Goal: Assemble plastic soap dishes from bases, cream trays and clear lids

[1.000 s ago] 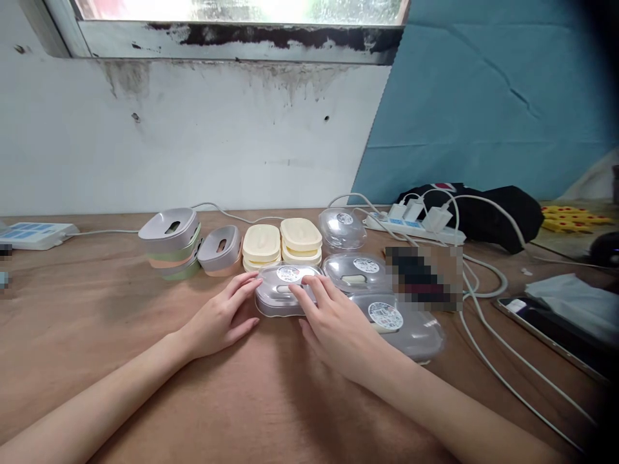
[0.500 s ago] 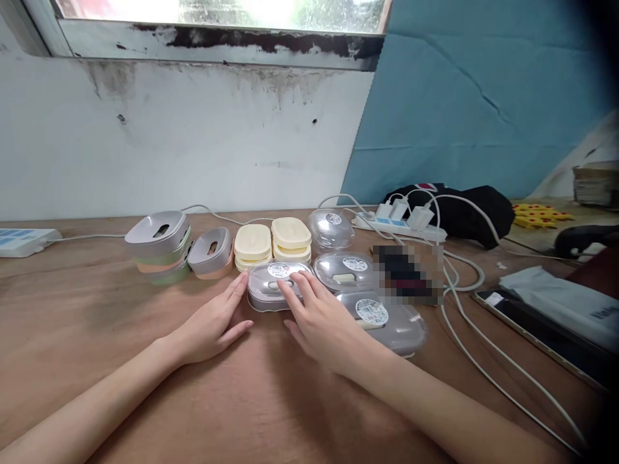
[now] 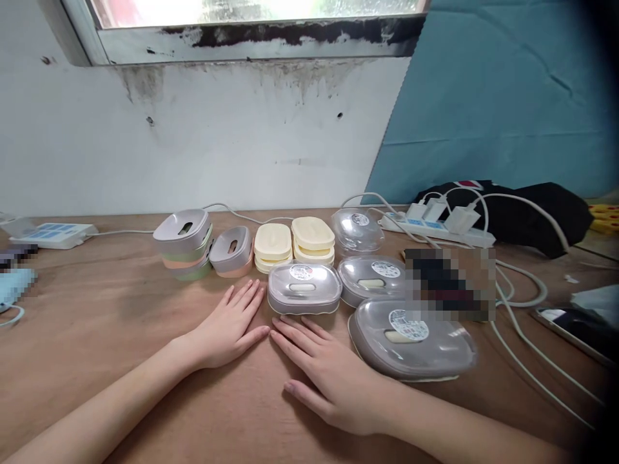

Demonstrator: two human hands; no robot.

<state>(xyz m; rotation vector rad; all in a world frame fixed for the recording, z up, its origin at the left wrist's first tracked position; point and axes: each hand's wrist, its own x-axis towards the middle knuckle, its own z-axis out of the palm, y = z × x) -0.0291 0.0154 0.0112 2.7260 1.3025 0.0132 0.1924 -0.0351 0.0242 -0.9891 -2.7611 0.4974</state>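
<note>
My left hand (image 3: 231, 326) lies flat and open on the wooden table (image 3: 97, 335), fingers stretched toward a grey soap box with a clear lid (image 3: 304, 288). My right hand (image 3: 325, 367) also rests flat and open just in front of that box, not touching it. Neither hand holds anything. More clear-lidded boxes sit to the right: one (image 3: 370, 280) beside it, one (image 3: 411, 336) nearer me, and one (image 3: 356, 230) further back.
Behind stand two cream tray stacks (image 3: 294, 240), a grey lid on a peach base (image 3: 233, 251) and a stack of grey, peach and green boxes (image 3: 184, 243). A power strip (image 3: 435, 229) with chargers, white cables (image 3: 522, 322), a black cloth (image 3: 527, 209) and a phone (image 3: 578, 332) lie at right.
My right hand has come off the lid of the grey box and now lies on the table in front of it. My left hand has hardly moved. The camera has shifted.
</note>
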